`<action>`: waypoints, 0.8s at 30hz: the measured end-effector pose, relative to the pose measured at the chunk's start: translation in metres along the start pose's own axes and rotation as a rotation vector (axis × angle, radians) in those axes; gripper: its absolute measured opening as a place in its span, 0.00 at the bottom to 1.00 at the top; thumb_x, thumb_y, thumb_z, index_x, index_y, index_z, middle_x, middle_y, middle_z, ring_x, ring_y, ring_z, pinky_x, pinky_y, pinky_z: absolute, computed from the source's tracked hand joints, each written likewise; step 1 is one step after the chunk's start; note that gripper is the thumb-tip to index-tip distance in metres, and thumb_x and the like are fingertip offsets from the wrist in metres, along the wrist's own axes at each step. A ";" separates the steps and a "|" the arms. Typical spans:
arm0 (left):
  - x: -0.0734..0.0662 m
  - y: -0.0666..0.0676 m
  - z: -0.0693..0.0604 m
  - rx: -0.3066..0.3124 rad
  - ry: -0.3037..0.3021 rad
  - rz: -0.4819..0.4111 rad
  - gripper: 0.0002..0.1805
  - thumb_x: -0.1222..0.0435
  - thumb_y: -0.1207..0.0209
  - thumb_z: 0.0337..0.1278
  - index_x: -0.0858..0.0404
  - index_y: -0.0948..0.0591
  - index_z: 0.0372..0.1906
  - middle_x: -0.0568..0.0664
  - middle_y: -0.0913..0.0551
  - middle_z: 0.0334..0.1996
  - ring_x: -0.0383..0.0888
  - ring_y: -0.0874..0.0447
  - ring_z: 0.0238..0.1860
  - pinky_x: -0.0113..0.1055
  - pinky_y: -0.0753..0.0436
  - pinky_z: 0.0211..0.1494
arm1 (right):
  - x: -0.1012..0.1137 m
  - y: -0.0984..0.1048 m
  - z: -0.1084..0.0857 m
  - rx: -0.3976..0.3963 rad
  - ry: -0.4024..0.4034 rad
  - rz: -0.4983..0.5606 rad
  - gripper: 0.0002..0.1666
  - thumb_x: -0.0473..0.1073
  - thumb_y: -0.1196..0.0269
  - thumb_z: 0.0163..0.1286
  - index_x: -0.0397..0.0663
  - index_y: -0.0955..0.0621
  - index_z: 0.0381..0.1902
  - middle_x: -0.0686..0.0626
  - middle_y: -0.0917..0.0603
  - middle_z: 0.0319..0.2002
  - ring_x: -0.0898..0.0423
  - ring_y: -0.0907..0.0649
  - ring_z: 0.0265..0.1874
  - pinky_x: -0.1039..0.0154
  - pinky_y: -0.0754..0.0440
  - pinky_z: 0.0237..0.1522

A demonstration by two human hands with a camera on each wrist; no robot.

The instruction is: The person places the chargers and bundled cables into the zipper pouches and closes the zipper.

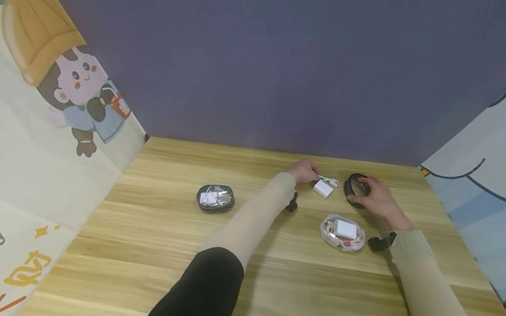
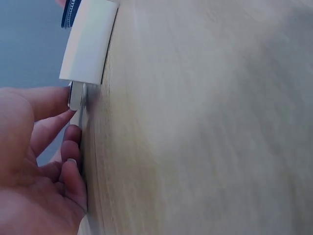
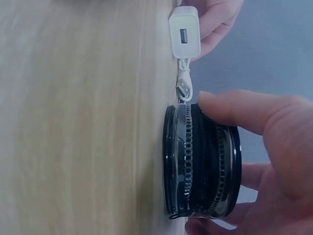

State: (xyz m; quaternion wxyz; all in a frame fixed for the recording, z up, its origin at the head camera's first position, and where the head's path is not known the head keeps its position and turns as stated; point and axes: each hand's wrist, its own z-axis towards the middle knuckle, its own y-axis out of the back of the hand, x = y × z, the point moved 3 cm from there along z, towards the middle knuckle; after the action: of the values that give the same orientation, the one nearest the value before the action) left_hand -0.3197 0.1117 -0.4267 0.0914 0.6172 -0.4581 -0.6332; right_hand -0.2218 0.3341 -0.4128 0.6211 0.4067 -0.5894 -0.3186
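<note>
Pinching the white charger [image 1: 323, 189] at its metal prongs [image 2: 76, 95], the left hand [image 1: 304, 171] has thumb and forefinger nearly together, its other fingers curled in toward the palm. The charger lies on the desk [image 1: 118, 241] near the back edge, its USB socket turned toward the right hand [image 1: 373, 197]. Beside it, just beyond the left fingertips in the head view, is a bundled white cable [image 1: 329, 180] with a metal plug.

The right grip is spread to the width of a round black case [image 3: 205, 166], thumb on one side and fingers on the other, both touching it. This case sits on the desk to the right of the charger and cable, near but apart from them; its top is see-through, though what is inside is too dark to make out.

Two other containers lie flat on the desk, neither touched by a hand. A clear case [image 1: 325, 237], in front of the charger, holds a second white charger [image 1: 346, 229] and a coiled peach-coloured cord [image 1: 331, 229] with a red part. Well to the left, beyond the left forearm, a black-rimmed case [image 1: 215, 211] shows a white block [image 1: 208, 198] and pale wire through its transparent top.
</note>
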 end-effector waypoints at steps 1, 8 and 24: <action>-0.001 0.000 -0.001 -0.004 0.004 -0.001 0.07 0.61 0.35 0.61 0.54 0.12 0.42 0.39 0.15 0.38 0.36 0.21 0.42 0.24 0.26 0.46 | 0.000 0.000 0.000 -0.009 0.000 0.005 0.46 0.54 0.30 0.63 0.27 0.34 0.65 0.18 0.39 0.64 0.21 0.38 0.62 0.26 0.39 0.60; -0.007 0.003 -0.009 -0.044 0.029 0.024 0.07 0.59 0.36 0.63 0.54 0.12 0.42 0.40 0.15 0.38 0.37 0.21 0.40 0.24 0.27 0.44 | -0.002 -0.001 -0.003 -0.007 0.007 0.106 0.46 0.54 0.31 0.66 0.30 0.36 0.68 0.21 0.38 0.65 0.24 0.36 0.62 0.29 0.35 0.59; -0.001 0.002 -0.006 -0.177 0.050 -0.346 0.06 0.61 0.33 0.59 0.56 0.10 0.38 0.40 0.13 0.41 0.36 0.20 0.40 0.26 0.23 0.43 | -0.001 0.000 -0.001 0.017 0.033 0.222 0.50 0.51 0.28 0.64 0.30 0.39 0.71 0.21 0.36 0.65 0.26 0.32 0.60 0.32 0.32 0.58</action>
State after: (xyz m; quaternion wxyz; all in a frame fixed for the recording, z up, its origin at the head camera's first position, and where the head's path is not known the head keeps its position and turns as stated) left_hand -0.3150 0.1085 -0.4231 0.0465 0.6920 -0.2850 -0.6616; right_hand -0.2211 0.3348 -0.4134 0.6588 0.3494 -0.6232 -0.2358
